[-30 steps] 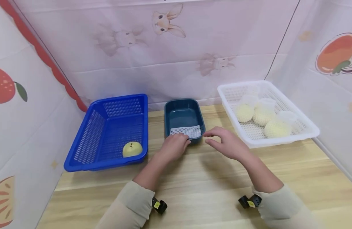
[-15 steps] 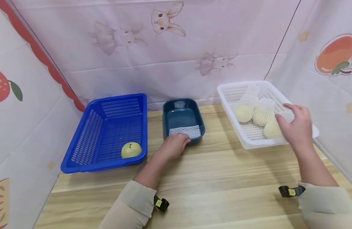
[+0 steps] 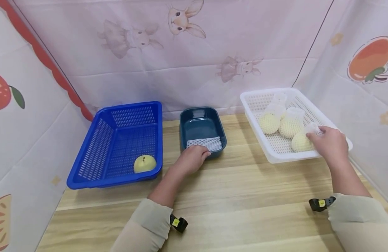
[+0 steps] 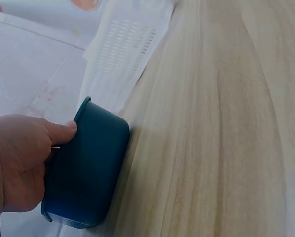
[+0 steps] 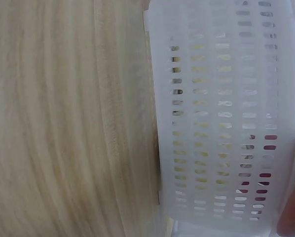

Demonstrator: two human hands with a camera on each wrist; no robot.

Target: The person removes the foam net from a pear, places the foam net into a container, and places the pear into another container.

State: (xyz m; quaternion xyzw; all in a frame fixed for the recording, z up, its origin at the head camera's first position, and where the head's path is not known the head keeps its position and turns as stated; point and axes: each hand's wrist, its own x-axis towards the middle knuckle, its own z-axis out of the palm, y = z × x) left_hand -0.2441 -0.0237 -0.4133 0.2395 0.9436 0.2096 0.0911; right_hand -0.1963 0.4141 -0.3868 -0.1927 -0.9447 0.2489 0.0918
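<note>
Over the near right part of a white rectangular plastic basket with slotted walls: the right hand, thumb and fingers grasping the loose end of the netting on a pale yellow round fruit in a white foam net. That fruit lies inside the basket, close to the near wall. Two more netted fruits lie just beyond it, close together, loose net ends toward the far side. Right wrist view: mostly the basket's outer wall, yellow showing through the slots; only a sliver of hand at the edge, grasp hidden there.

At mid-table, a small dark teal rectangular dish with rounded corners. Left hand at its near side, fingers grasping the rim; left wrist view puts the thumb on the rim, other fingers largely hidden behind the dish. Flat piece of white foam netting inside, across the near end, just by the fingers. Cannot tell whether the fingertips touch it.

Left of the dish, a blue rectangular plastic basket, perforated; one bare yellow-green round fruit with a dark stem in its near right corner. All three containers on a pale wood-grain tabletop.
</note>
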